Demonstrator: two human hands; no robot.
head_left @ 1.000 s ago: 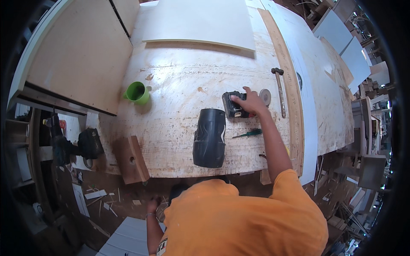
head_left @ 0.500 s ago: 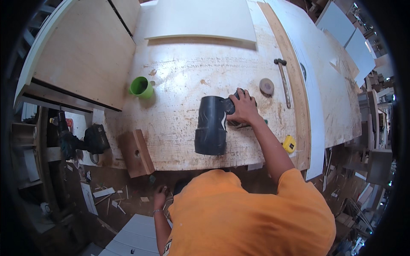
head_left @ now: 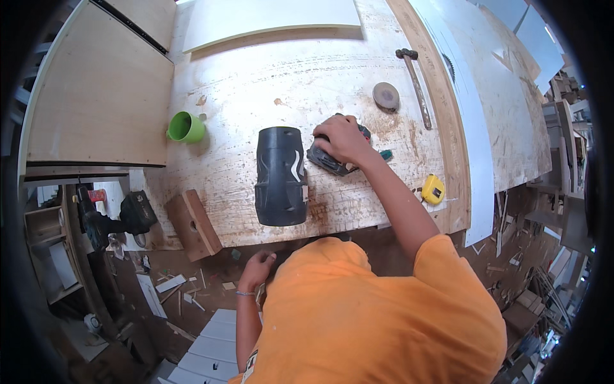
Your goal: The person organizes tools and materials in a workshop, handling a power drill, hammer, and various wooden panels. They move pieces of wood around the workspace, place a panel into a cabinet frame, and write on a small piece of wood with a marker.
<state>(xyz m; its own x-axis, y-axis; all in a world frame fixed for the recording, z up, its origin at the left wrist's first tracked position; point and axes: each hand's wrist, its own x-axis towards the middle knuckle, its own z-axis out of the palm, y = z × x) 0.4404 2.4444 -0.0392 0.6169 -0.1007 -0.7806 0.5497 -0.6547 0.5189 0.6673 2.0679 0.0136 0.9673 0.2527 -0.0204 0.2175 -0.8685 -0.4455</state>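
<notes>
My right hand (head_left: 345, 137) is closed over the top of a black tool (head_left: 329, 160) with red trim on the worktable (head_left: 243, 96); its kind is mostly hidden under my fingers. Just left of it, a black cylinder (head_left: 280, 179) with a wider lower part and a white curved mark lies on the tabletop, apart from the tool. A small green piece (head_left: 385, 154) shows beside my right wrist. My left hand (head_left: 258, 267) is below the table's near edge, close to my body. Its fingers are curled, and what they may hold is hidden.
A green cup (head_left: 187, 127), a round disc (head_left: 385, 96), a hammer (head_left: 417, 86) and a yellow tape measure (head_left: 433, 189) lie around the table. Wooden block (head_left: 194, 225) and cordless drill (head_left: 115, 217) sit at left. A pale cabinet (head_left: 102, 96) stands far left; a white board (head_left: 275, 16) lies behind.
The view has shifted. My right hand and the black tool have come away from the black cylinder, leaving a small gap. My left hand has risen toward the table's edge.
</notes>
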